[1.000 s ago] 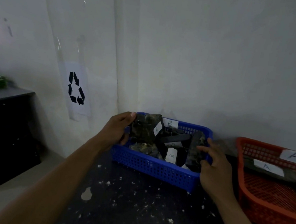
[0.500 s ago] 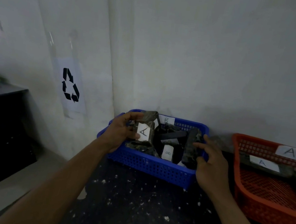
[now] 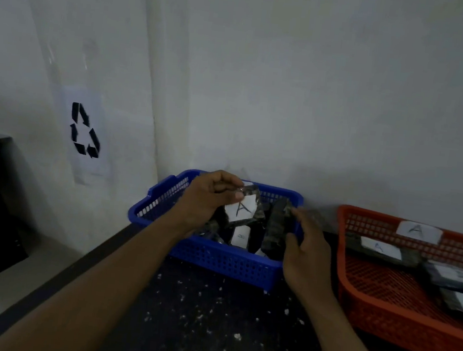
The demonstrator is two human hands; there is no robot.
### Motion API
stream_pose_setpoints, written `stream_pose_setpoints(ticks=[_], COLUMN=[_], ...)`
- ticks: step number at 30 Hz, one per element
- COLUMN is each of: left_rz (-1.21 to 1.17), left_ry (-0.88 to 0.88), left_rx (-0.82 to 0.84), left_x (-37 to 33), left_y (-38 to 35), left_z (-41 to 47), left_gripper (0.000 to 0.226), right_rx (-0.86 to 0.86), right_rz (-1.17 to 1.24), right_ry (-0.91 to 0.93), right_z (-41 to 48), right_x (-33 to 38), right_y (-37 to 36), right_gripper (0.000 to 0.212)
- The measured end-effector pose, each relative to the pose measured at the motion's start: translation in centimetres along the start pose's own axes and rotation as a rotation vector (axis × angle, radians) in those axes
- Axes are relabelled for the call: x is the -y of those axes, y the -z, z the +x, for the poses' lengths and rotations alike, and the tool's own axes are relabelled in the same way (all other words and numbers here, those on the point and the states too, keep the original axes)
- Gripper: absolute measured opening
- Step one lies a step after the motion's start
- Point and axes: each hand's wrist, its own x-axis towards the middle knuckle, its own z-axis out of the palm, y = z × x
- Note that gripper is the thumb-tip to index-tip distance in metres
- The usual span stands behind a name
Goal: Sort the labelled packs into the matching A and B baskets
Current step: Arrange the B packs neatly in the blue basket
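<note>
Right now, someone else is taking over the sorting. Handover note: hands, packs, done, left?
Left hand: holds a pack labelled A up over the blue basket.
Right hand: fingers on a dark pack standing on edge in the blue basket; a firm grip cannot be told.
Blue basket holds more packs; one label looks like a B.
Red basket, tagged A, already holds several packs, one labelled A.
Left: move the held A pack to the red basket, then check the remaining labels.
</note>
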Motion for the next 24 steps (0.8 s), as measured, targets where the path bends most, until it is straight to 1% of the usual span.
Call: stream_pose_setpoints(ticks=[3,5,7,9,10,12,14,16,19,21,24], left_rz=[-0.026,-0.071,-0.13,-0.134,-0.112,-0.02,0.149,0.407,0.745,0.827,0.826], left_ry=[-0.06,-0.096,-0.109,-0.115,-0.112,-0.088,-0.086,-0.121,-0.178,-0.223,-0.252], left_rx=[0.043,0.069,0.1,0.132,0.15,0.2,0.279,0.367,0.498,0.499,0.49], left_x=[-0.7,-1.2,-1.7,-2.2,-2.2,-2.0,-1.0,0.4,2.6,3.6,4.1], left_y=[-3.0,-5.1,-7.3,-9.7,-10.9,-12.8,-14.3,-15.3,-16.2,-16.2,-16.0], left_z=[-0.2,-0.5,-0.6,-0.5,-0.4,0.0,0.4,0.5,0.4,0.4,0.5], left_gripper=[0.015,0.014,0.013,0.012,0.012,0.008,0.01,0.015,0.033,0.039,0.038], right_rx=[-0.045,-0.027,-0.019,-0.029,-0.032,-0.027,-0.035,-0.056,-0.045,-0.021,0.091], right_rz=[0.164,0.251,0.213,0.171,0.156,0.084,0.061,0.09,-0.001,-0.084,-0.351], right_ry=[0.009,-0.004,-0.007,-0.002,-0.011,-0.063,-0.18,-0.326,-0.494,-0.586,-0.677], right_z=[0.0,0.2,0.2,-0.1,-0.2,-0.1,0.3,0.9,1.5,1.3,1.0], right_x=[2.3,3.9,4.7,4.7,4.4,3.4,2.1,0.6,-1.4,-2.7,-4.0], right_y=[1.7,3.3,5.3,7.6,9.0,12.4,16.2,19.7,24.1,26.5,29.2], right_gripper=[0.044,0.047,0.045,0.031,0.029,0.03,0.029,0.027,0.029,0.024,0.021])
